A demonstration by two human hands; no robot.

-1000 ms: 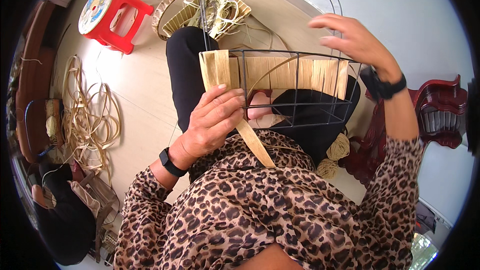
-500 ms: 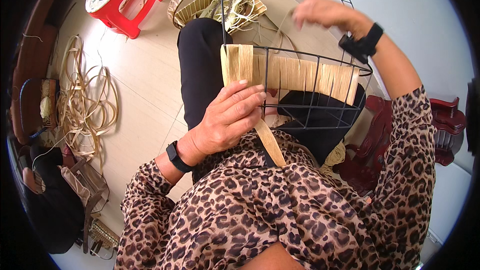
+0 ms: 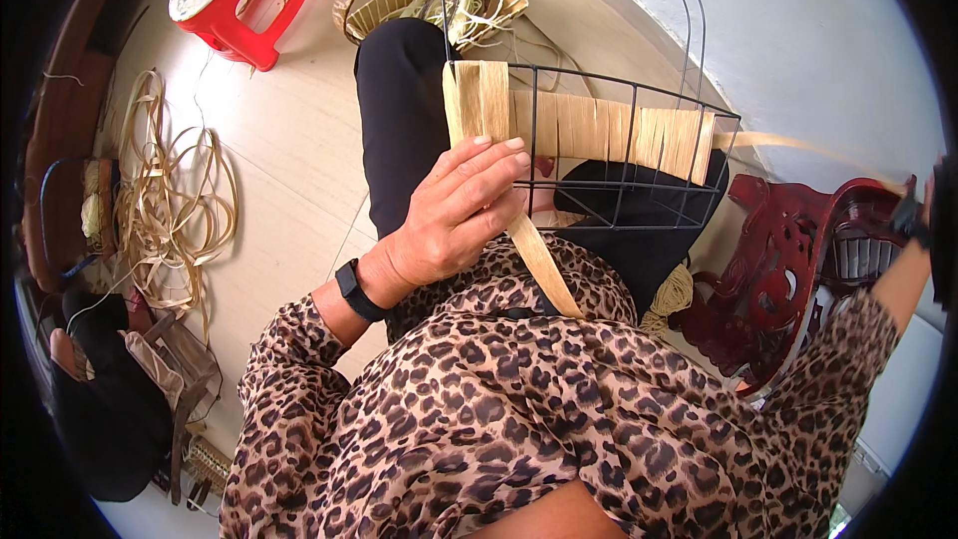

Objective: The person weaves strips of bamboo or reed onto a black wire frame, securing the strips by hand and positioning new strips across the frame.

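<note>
A black wire basket frame [image 3: 619, 183] rests over my lap, one side wrapped with flat straw-coloured strips [image 3: 589, 130]. My left hand [image 3: 464, 202] is closed over the wrapped strips at the frame's left corner, pinching them with fingers together. Below its fingers a loose strip end [image 3: 544, 269] hangs toward my shirt. At the far right edge is my right hand [image 3: 930, 202], mostly cut off by the dark rim. A long strip [image 3: 798, 143] stretches taut from the frame's right end to that hand; its fingers are hidden.
A red stool [image 3: 254, 5] stands at the upper left. Beyond my knee sits a wicker basket [image 3: 384, 10] with pale strands. Coiled strips [image 3: 180, 200] lie on the floor at left. Dark red carved furniture [image 3: 798, 250] stands at right, near a pale wall [image 3: 798, 40].
My right hand has swung from above the frame out to the far right, drawing the strip out with it. The frame sits slightly higher in view. My left hand keeps its hold.
</note>
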